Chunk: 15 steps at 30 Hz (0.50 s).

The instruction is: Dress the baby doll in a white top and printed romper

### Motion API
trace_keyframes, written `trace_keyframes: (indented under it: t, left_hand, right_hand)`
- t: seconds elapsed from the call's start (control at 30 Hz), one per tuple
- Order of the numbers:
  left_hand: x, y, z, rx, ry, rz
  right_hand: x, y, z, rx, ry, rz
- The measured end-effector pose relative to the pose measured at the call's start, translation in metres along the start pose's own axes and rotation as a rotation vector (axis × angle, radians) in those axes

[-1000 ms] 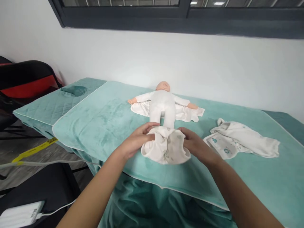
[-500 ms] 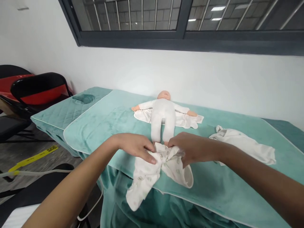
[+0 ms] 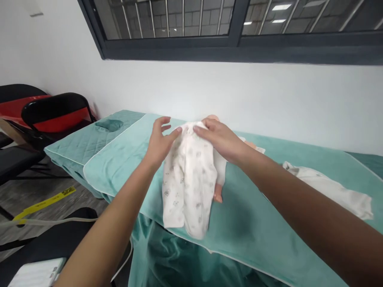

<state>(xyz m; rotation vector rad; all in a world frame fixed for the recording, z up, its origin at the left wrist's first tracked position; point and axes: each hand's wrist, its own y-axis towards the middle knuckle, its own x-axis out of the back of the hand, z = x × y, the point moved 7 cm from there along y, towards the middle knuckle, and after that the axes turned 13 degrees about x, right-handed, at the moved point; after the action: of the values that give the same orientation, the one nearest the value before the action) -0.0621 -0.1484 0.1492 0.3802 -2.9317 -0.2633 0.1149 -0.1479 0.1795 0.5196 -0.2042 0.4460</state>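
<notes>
White baby pants [image 3: 199, 179] with small grey prints hang in front of me, both legs pointing down. At the waistband's right side, my right hand [image 3: 221, 137] pinches the cloth between thumb and fingers. My left hand [image 3: 161, 143] is at the other side with fingers spread, its thumb touching or very near the waistband. Behind the pants lies a baby doll in white on the bed; most of it is hidden, but a foot [image 3: 218, 193], part of the head [image 3: 213, 117] and a hand [image 3: 250, 144] show.
The bed has a teal cover [image 3: 254, 223] and stands against a white wall under a barred window [image 3: 179, 48]. Another white garment [image 3: 332, 187] lies at the right. Black and red folding chairs [image 3: 56, 109] are on the left. A white box-like device [image 3: 37, 273] rests on a nearer black chair.
Both hands have risen, lifting the bunched pants so that they hang unfolded before the doll. My left hand has let its fingers come apart. The view has shifted slightly.
</notes>
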Motion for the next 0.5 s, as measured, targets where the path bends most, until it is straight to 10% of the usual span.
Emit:
trace_keyframes:
  t: [0.23, 0.37, 0.5]
  left_hand:
    - [-0.051, -0.003, 0.087, 0.264, -0.089, 0.338]
    - [-0.042, 0.005, 0.143, 0.617, -0.186, 0.168]
    - [-0.014, 0.026, 0.17, 0.624, -0.12, -0.044]
  right_hand:
    - [0.003, 0.053, -0.094, -0.134, 0.036, -0.091]
    - [0.025, 0.05, -0.133, -0.278, -0.162, 0.022]
    - [0.054, 0.059, -0.148, -0.196, -0.361, 0.029]
